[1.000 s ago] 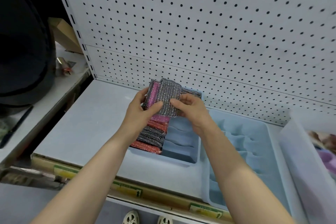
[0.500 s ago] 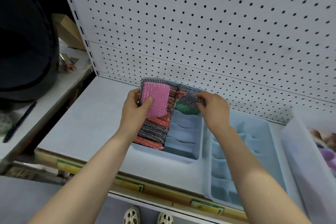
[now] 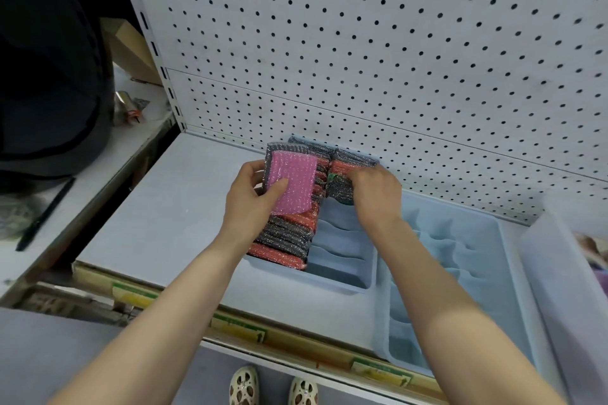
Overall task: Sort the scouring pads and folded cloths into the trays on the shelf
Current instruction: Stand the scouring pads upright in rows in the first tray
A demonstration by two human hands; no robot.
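Since a second ago the right hand (image 3: 375,194) has carried its grey scouring pad (image 3: 339,189) into the blue tray (image 3: 342,283), fingers curled on it; left hand (image 3: 253,204) pinches a pink pad (image 3: 291,182) above the tray's filled row, likely filed next.

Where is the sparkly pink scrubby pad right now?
In the head view the pink pad is left of centre, held in the left hand above the left row of pads in the blue tray.
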